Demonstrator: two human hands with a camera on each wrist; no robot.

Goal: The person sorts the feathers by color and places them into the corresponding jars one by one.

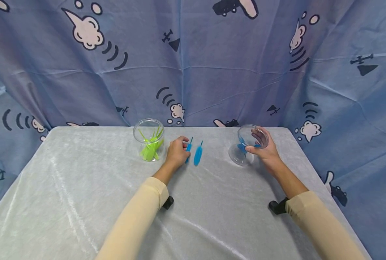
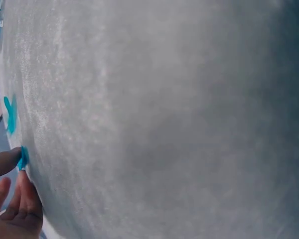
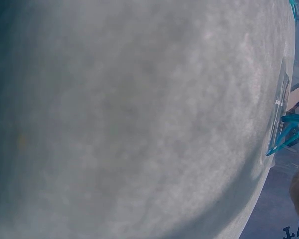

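My left hand [image 1: 177, 153] is at the middle of the table, pinching a blue feather [image 1: 188, 148] between thumb and fingertips. In the left wrist view that feather [image 2: 23, 158] shows between the thumb and a finger. A second blue feather [image 1: 197, 155] lies just to the right, its thin quill pointing away from me. On the right, my right hand [image 1: 267, 150] grips a clear round jar [image 1: 240, 157] by its upper side. Blue feathers [image 1: 243, 147] are inside that jar; the right wrist view shows some blue quills [image 3: 294, 119] through its wall.
Left of my left hand stands another clear jar [image 1: 149, 130], holding several bright green feathers [image 1: 150, 150]. A pale grey cloth covers the table [image 1: 82, 191]. A blue patterned curtain [image 1: 206, 83] hangs behind its far edge and along the sides.
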